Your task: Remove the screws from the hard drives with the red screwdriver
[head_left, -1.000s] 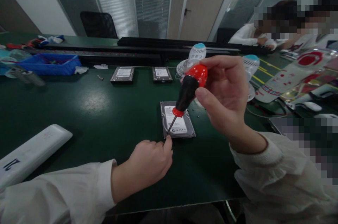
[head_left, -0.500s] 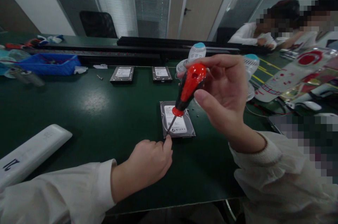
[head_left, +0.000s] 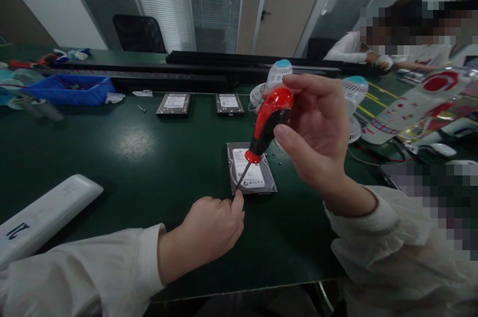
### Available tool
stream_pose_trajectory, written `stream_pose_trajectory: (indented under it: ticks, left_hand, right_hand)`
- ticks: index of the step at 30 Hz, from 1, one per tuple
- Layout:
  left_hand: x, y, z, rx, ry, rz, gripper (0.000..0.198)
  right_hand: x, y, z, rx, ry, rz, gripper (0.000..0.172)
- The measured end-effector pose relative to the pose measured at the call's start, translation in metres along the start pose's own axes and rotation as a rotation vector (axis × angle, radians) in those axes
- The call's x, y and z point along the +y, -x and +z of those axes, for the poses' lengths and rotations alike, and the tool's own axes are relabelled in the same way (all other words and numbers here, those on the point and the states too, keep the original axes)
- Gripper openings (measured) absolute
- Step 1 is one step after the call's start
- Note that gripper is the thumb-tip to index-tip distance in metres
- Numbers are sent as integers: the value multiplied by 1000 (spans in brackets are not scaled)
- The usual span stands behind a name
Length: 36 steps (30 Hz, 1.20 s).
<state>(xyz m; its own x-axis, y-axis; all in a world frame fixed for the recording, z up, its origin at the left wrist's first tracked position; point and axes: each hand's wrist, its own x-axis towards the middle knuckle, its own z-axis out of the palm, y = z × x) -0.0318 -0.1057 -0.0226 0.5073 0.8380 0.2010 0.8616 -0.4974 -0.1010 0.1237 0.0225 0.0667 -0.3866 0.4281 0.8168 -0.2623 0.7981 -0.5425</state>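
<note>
A hard drive (head_left: 257, 172) with a white label lies on the green table in front of me. My right hand (head_left: 317, 132) grips the red and black handle of a screwdriver (head_left: 272, 115) between thumb and fingers. Its thin shaft slants down to the drive's near left corner. At that corner, close to the tip, is my left hand (head_left: 212, 225), fingers curled and the index fingertip against the edge. What those fingers may pinch is hidden. Small screws (head_left: 280, 163) are scattered just right of the drive.
Two more hard drives (head_left: 173, 104) (head_left: 229, 104) lie farther back. A blue basket (head_left: 70, 92) stands at back left, a white numbered case (head_left: 52, 212) at left. White fans (head_left: 353, 92) and a bottle (head_left: 411, 107) are at right. People (head_left: 351, 48) sit at back right.
The screwdriver handle has turned about its axis in my right hand, showing more black on its near side. My left hand keeps its place at the drive's corner.
</note>
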Motion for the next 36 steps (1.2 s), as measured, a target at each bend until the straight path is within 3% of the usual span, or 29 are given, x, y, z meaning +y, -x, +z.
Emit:
stream_pose_trajectory:
  ticks: [4, 9, 16, 21, 30, 36]
  left_hand:
    - [0, 0, 1, 14, 4, 2, 40]
    - [0, 1, 1, 18, 14, 4, 40]
    - [-1, 2, 1, 8, 9, -3, 41]
    - [-1, 2, 1, 15, 15, -1, 40]
    - [0, 1, 0, 17, 26, -2, 40]
    - [-1, 2, 1, 16, 38, 2, 41]
  right_hand:
    - [0, 0, -1, 35, 57, -81, 51]
    - [-1, 2, -2, -9, 54, 17, 46]
    - [2, 2, -3, 19, 98, -37, 50]
    - [3, 1, -3, -15, -27, -16, 46]
    - [1, 2, -4, 3, 117, 34, 43]
    - [4, -2, -4, 25, 153, -149, 49]
